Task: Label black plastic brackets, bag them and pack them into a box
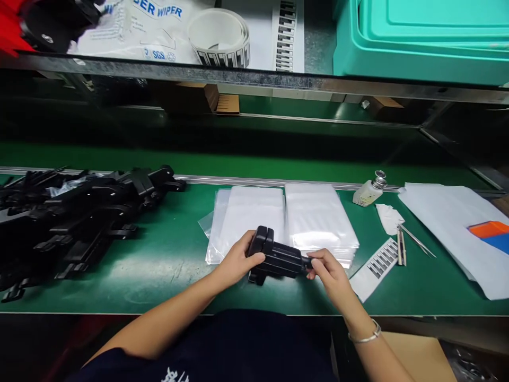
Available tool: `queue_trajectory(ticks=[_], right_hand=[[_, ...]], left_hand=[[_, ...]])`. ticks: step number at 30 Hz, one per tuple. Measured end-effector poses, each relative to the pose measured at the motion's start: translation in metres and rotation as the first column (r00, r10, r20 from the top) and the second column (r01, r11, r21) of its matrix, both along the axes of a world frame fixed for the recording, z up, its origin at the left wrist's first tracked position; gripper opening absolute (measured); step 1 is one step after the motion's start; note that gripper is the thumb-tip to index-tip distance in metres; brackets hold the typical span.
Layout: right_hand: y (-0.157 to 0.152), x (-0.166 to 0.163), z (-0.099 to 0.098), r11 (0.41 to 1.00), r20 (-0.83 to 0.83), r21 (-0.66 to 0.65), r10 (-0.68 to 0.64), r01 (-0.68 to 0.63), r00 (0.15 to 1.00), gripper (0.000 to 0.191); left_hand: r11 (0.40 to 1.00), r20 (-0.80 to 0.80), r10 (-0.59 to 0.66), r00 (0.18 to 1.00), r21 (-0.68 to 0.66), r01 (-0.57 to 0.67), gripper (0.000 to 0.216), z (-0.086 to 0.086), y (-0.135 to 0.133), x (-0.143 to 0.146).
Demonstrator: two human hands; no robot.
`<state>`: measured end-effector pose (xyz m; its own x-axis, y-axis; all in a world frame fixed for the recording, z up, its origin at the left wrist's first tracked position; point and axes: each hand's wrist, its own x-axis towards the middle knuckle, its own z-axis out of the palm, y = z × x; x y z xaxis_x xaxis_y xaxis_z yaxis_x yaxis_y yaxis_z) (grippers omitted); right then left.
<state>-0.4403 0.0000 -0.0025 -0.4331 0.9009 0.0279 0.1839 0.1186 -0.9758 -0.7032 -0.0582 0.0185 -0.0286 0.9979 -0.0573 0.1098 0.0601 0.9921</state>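
Note:
A black ribbed plastic device [282, 259] is held up over the front of the green bench, lying roughly sideways. My left hand [237, 260] is closed around its wider, blocky end, thumb on top. With thumb and fingers, my right hand [328, 271] pinches the narrow stub at the other end. Behind the device lie two stacks of clear plastic bags, a left stack [252, 209] and a right stack [320, 215]. The underside of the device and some of my left fingers are hidden.
Similar black plastic devices [95, 207] are heaped at the left. To the right are a small bottle [369, 191], a white wipe [388, 218], tweezers [415, 240], a label strip [374, 270] and white sheets [449, 228]. A metal shelf edge [270, 77] crosses above, carrying a label roll [218, 37] and teal bin [397, 63].

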Motion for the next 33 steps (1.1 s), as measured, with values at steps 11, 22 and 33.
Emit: queue_trajectory(ticks=[11, 22, 33], right_hand=[[0.018, 0.030, -0.005, 0.549, 0.159, 0.834, -0.148, -0.052, 0.976, 0.050], [0.010, 0.025, 0.005, 0.414, 0.215, 0.900, -0.156, -0.134, 0.964, 0.055], [-0.006, -0.013, 0.037, 0.950, 0.032, 0.306, 0.060, -0.067, 0.998, 0.019]], left_hand=[[0.925, -0.395, -0.192, 0.898, 0.234, 0.301, 0.069, 0.004, 0.010, 0.004], [0.920, -0.368, -0.198, 0.909, 0.249, 0.301, 0.060, 0.011, 0.004, -0.002], [0.966, -0.163, 0.031, 0.986, 0.258, 0.013, 0.067, 0.000, -0.009, -0.020]])
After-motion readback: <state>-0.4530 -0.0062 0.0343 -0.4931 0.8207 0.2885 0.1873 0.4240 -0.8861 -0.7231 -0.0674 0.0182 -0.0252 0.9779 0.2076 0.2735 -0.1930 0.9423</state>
